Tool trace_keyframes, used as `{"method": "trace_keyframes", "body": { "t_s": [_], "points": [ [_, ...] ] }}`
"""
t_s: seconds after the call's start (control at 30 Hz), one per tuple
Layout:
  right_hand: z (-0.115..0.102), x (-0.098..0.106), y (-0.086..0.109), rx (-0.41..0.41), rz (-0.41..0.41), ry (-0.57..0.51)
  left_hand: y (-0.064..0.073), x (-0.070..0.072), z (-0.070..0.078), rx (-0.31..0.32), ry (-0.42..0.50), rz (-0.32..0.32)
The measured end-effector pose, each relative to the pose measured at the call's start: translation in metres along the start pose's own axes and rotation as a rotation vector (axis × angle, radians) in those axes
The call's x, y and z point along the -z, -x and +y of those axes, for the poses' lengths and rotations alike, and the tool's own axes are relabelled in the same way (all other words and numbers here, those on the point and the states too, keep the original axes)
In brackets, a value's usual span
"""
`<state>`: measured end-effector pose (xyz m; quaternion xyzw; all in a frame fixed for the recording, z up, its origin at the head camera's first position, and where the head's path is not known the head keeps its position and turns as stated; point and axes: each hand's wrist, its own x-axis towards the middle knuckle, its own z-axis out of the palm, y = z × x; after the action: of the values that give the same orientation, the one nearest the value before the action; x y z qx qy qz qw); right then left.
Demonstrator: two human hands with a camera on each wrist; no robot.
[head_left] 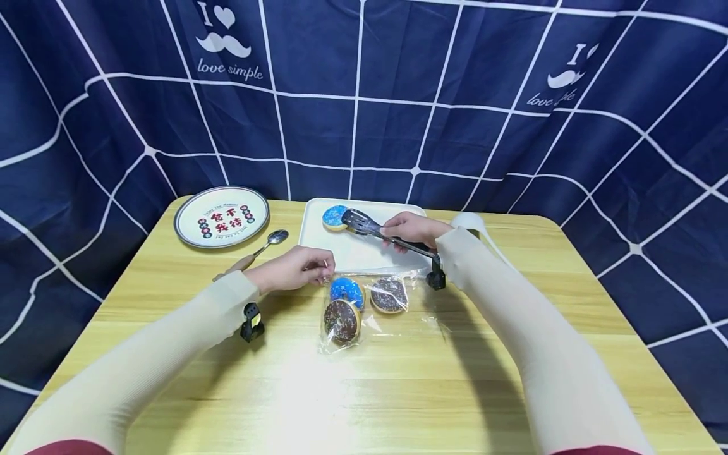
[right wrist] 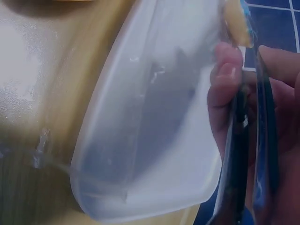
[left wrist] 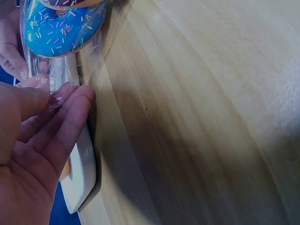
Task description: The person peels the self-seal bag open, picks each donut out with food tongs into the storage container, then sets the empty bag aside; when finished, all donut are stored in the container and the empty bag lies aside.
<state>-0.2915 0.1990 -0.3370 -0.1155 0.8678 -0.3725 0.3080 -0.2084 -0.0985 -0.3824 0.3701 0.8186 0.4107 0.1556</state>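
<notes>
My left hand (head_left: pixel 301 266) pinches the edge of a clear plastic bag (head_left: pixel 392 325) lying on the table. Inside the bag are a blue-iced donut (head_left: pixel 347 289) with sprinkles and two chocolate-iced donuts, one in front (head_left: pixel 341 322) and one to the right (head_left: pixel 389 295). With my right hand (head_left: pixel 412 229) I grip dark tongs (head_left: pixel 366 224) over a white tray (head_left: pixel 318 249). Their tips reach another blue donut (head_left: pixel 334 217) at the tray's back left; whether they squeeze it I cannot tell. The left wrist view shows the bag's film (left wrist: pixel 63 93) between thumb and fingers.
A round plate (head_left: pixel 196 221) with red lettering stands at the back left. Beside it lies a spoon (head_left: pixel 277 237), its handle partly behind my left wrist. A white curved object (head_left: pixel 469 221) sits behind my right wrist. A dark blue curtain (head_left: pixel 318 133) surrounds the table's far side.
</notes>
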Motion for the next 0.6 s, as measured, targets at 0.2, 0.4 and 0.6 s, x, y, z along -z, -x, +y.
{"method": "trace_keyframes", "body": {
  "t_s": [0.2, 0.4, 0.6],
  "points": [
    [0.003, 0.005, 0.004, -0.01, 0.024, 0.01, 0.001, -0.001, 0.0, -0.002, -0.012, 0.003],
    [0.008, 0.019, 0.018, 0.012, 0.041, -0.021, 0.002, -0.001, 0.002, 0.002, -0.025, 0.008],
    [0.023, 0.033, 0.044, 0.066, 0.095, -0.022, 0.001, -0.002, 0.002, -0.014, -0.013, 0.007]
  ]
}}
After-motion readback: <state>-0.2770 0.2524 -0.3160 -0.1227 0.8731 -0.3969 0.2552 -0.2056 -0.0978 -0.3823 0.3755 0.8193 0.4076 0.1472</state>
